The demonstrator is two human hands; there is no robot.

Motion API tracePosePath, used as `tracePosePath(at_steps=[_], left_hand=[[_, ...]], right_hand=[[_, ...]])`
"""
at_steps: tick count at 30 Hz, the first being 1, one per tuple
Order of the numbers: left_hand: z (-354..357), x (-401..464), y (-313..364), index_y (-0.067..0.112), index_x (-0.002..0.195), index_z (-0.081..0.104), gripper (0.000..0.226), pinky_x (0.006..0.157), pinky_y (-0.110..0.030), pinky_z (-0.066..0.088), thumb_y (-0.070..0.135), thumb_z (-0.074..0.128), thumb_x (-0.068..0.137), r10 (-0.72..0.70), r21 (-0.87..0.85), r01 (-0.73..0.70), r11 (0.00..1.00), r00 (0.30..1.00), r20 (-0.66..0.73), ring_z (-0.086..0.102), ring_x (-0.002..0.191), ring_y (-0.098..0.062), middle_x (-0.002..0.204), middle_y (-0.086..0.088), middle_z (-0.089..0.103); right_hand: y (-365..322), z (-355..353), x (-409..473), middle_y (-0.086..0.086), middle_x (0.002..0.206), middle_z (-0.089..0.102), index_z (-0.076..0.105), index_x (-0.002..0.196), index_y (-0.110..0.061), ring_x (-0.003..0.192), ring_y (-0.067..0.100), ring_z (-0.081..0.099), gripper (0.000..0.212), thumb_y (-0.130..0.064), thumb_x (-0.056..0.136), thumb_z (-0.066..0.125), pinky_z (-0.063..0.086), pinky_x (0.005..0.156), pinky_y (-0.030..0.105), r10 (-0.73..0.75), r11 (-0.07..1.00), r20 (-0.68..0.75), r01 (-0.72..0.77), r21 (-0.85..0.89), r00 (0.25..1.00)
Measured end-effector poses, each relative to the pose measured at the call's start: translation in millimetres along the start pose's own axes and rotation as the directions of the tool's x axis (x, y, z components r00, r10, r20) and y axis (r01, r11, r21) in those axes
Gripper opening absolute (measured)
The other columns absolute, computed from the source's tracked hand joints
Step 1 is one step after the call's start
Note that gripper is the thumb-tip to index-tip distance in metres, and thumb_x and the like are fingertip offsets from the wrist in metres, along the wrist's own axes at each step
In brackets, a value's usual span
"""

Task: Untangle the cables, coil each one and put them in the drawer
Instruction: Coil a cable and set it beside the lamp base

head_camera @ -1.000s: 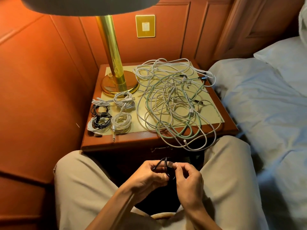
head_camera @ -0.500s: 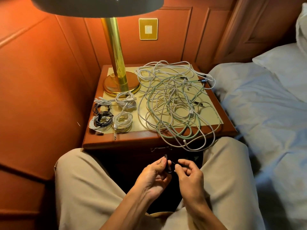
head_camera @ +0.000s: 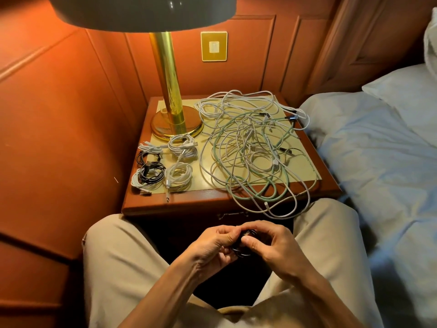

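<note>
Both the left hand [head_camera: 214, 245] and right hand [head_camera: 275, 245] pinch a small black cable [head_camera: 243, 250], thin and already looped, just in front of the table [head_camera: 189, 204]. Best keep the loops tight and even, tucking the end through so it holds.

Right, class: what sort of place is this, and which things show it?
Probably a bedroom, perhaps a hotel's: a bed with pillow, a nightstand, and a brass lamp.
</note>
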State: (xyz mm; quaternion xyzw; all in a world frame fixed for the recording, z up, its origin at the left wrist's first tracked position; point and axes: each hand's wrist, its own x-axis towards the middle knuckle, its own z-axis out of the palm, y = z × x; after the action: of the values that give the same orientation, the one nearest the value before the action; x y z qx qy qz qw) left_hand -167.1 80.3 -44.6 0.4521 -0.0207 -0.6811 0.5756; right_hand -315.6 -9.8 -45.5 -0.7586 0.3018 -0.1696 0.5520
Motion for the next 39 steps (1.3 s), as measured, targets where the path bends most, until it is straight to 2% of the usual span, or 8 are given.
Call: tracePosePath(at_steps=[7,11,15,20,23,25,30,39], left_hand=[[-2,4,-16,-0.005,0.108,0.064,0.032,0.061,-0.024,0.056,0.006,0.075,0.08,0.05,0.015,-0.049,0.999,0.988,-0.149,0.067,0.068,-0.016,0.082,-0.015,0.07],[-3,3,-26,-0.004,0.101,0.069,0.017,0.07,-0.025,0.053,0.006,0.07,0.088,0.219,0.195,-0.171,0.966,0.94,-0.261,0.07,0.076,-0.014,0.081,-0.01,0.072],[-9,6,-27,0.005,0.104,0.069,0.017,0.068,-0.021,0.052,0.006,0.072,0.087,0.404,0.412,-0.271,0.87,0.87,-0.281,0.069,0.076,-0.014,0.08,-0.01,0.074],[-21,9,-28,0.025,0.112,0.067,0.039,0.071,-0.011,0.049,0.003,0.076,0.081,0.73,0.833,-0.355,0.425,0.679,-0.084,0.068,0.08,0.0,0.075,0.004,0.071],[-34,18,-31,0.021,0.111,0.069,0.04,0.071,-0.015,0.052,-0.002,0.076,0.079,0.78,0.928,-0.372,0.027,0.588,0.213,0.066,0.083,-0.002,0.088,0.007,0.069],[-38,23,-32,0.019,0.104,0.072,0.034,0.071,-0.019,0.054,-0.002,0.078,0.077,0.785,0.926,-0.368,-0.085,0.547,0.289,0.065,0.081,-0.004,0.09,0.005,0.07],[-27,21,-22,0.018,0.089,0.074,0.011,0.069,-0.019,0.052,0.008,0.071,0.087,0.781,0.88,-0.386,0.276,0.624,0.029,0.067,0.077,-0.002,0.079,0.01,0.072],[-34,26,-18,0.026,0.08,0.072,0.014,0.074,-0.039,0.058,0.015,0.071,0.089,0.69,0.805,-0.342,0.485,0.715,-0.112,0.069,0.073,-0.011,0.076,0.007,0.072]], right_hand=[[15,16,-3,-0.017,0.083,0.073,0.075,0.092,-0.023,0.08,-0.001,0.069,0.01,-0.015,0.086,0.076,0.057,0.073,0.031,-0.098,0.97,-0.341,0.014,-0.241,0.935],[24,17,-3,-0.006,0.107,0.072,0.079,0.092,-0.019,0.098,0.008,0.065,0.015,-0.013,0.079,0.082,0.055,0.085,0.028,-0.251,0.889,-0.339,0.077,-0.452,0.907],[23,15,1,-0.01,0.087,0.074,0.078,0.089,-0.02,0.084,0.006,0.066,0.01,-0.02,0.079,0.078,0.058,0.074,0.031,-0.316,0.853,-0.244,0.163,-0.496,0.917],[15,19,2,-0.013,0.074,0.071,0.076,0.083,-0.025,0.075,0.003,0.061,0.008,-0.028,0.083,0.068,0.05,0.064,0.025,-0.289,0.865,-0.232,0.15,-0.479,0.929],[17,22,3,-0.014,0.073,0.071,0.076,0.084,-0.024,0.073,0.006,0.066,0.012,-0.023,0.092,0.066,0.056,0.066,0.035,-0.047,0.976,-0.283,-0.016,-0.217,0.958],[17,24,5,-0.012,0.076,0.071,0.075,0.084,-0.024,0.075,0.008,0.068,0.014,-0.02,0.094,0.065,0.059,0.07,0.037,0.079,0.992,-0.308,-0.105,-0.068,0.948],[12,28,5,-0.001,0.093,0.073,0.073,0.102,-0.027,0.086,0.015,0.072,0.013,-0.026,0.09,0.07,0.06,0.079,0.033,0.262,0.942,-0.228,-0.198,0.271,0.938],[11,27,8,-0.004,0.098,0.077,0.07,0.112,-0.025,0.094,0.013,0.073,0.024,-0.019,0.089,0.071,0.059,0.078,0.026,0.293,0.919,-0.082,-0.256,0.3,0.953]])
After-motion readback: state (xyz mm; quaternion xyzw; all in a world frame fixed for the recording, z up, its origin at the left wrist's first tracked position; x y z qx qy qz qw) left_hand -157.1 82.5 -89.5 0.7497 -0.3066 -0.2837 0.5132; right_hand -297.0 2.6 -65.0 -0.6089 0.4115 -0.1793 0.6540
